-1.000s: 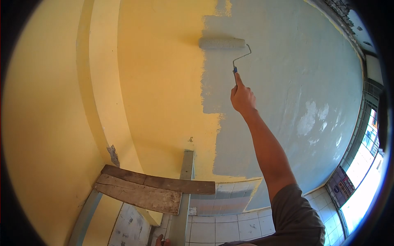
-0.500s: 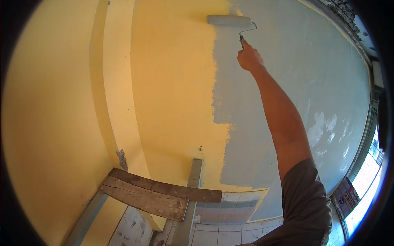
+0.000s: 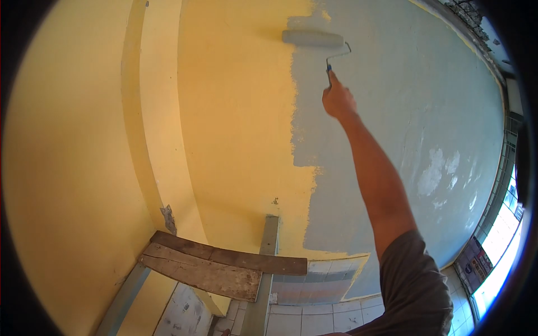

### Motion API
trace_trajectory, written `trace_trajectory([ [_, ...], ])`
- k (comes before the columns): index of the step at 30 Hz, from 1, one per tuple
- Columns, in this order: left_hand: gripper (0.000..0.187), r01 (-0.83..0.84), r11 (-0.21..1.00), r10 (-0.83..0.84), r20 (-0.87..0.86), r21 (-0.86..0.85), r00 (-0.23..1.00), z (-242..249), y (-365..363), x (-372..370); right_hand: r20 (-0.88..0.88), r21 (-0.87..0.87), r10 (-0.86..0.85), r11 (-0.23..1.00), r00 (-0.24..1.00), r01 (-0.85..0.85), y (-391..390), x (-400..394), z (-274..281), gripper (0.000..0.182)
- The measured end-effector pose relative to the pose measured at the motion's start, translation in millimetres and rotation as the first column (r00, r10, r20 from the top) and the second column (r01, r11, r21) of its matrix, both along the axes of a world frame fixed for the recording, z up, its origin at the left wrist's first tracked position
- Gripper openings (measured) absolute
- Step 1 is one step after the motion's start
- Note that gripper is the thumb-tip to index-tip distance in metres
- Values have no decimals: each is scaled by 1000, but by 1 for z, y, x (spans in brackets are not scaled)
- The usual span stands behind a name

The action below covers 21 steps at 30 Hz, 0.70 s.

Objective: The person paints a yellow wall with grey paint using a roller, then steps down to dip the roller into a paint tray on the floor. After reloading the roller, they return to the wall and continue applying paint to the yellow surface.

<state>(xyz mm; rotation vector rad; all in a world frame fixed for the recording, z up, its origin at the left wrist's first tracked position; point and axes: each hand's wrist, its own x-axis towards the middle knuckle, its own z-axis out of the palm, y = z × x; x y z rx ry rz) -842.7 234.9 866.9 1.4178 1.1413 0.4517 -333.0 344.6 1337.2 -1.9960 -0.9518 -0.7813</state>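
My right hand point(image 3: 339, 101) grips the handle of a paint roller point(image 3: 312, 38), arm stretched up and forward. The roller's long sleeve is coated in grey paint and lies level against the wall. Its left end overlaps the boundary between yellow paint point(image 3: 235, 112) and grey paint point(image 3: 381, 84). A bent wire frame joins the sleeve to the handle, which is mostly hidden in my fingers. My left hand is not in view.
Below on the left, worn wooden planks point(image 3: 204, 271) rest across grey supports, one a post point(image 3: 269, 241) near the wall. A yellow pillar point(image 3: 159, 112) juts out at left. White floor tiles point(image 3: 316, 322) lie beneath. Bright daylight enters at a window point(image 3: 499, 246) on the right.
My right hand and the roller have moved down the wall a short way. Fresh grey paint now shows above the roller, where yellow was before.
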Motion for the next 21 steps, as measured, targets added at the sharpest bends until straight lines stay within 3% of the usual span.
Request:
trace_trajectory([
  [4,72,18,1000,-18,5,2,1000,-1,1,0,-52,30,56,998,997,-54,0,-7,-60,62],
  [8,72,20,1000,-20,3,5,1000,0,3,-1,-29,63,41,997,999,-39,5,-8,-57,63],
  [17,73,8,1000,-8,7,-4,1000,0,7,-3,44,74,9,997,999,-12,18,8,74,64],
  [21,73,7,1000,-7,12,-8,1000,-1,7,-3,155,159,20,986,988,-45,25,25,135,63],
])
